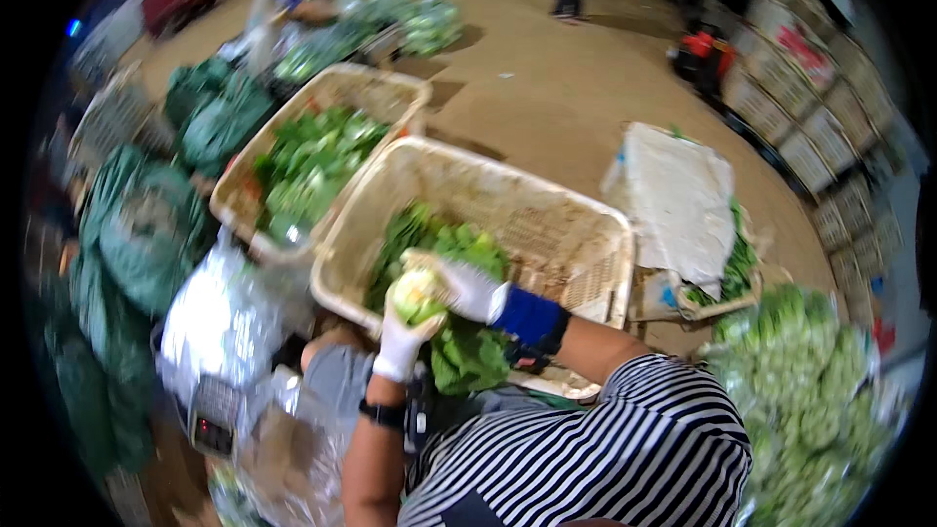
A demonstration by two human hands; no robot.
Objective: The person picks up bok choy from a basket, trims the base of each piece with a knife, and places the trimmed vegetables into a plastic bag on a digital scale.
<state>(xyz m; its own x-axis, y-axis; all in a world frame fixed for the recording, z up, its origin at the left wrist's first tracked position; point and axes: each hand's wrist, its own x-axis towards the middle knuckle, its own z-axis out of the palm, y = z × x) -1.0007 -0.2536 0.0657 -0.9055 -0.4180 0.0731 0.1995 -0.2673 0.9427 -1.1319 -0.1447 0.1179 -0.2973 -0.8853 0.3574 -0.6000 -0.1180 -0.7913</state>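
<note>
A leafy green vegetable (417,297) with a pale, rounded stem end is held up in front of me, over the near side of a large cream plastic basket (547,197). My left hand (401,340), in a white glove, is closed round it from below. White-gloved too, my right hand (466,290) has its fingers curled over the stem end from the right; a small tool there could be hidden. Broad green leaves (470,355) hang below my right wrist over the basket's near rim. More loose greens (468,242) lie inside the basket, toward its left.
Another basket of greens (322,161) adjoins at the left. Clear plastic bags (220,317) and a small scale (214,417) are by my left side. Bagged green vegetables (795,381) are piled at right, near a basket under white cloth (678,205). Stacked crates (800,88) stand farther off.
</note>
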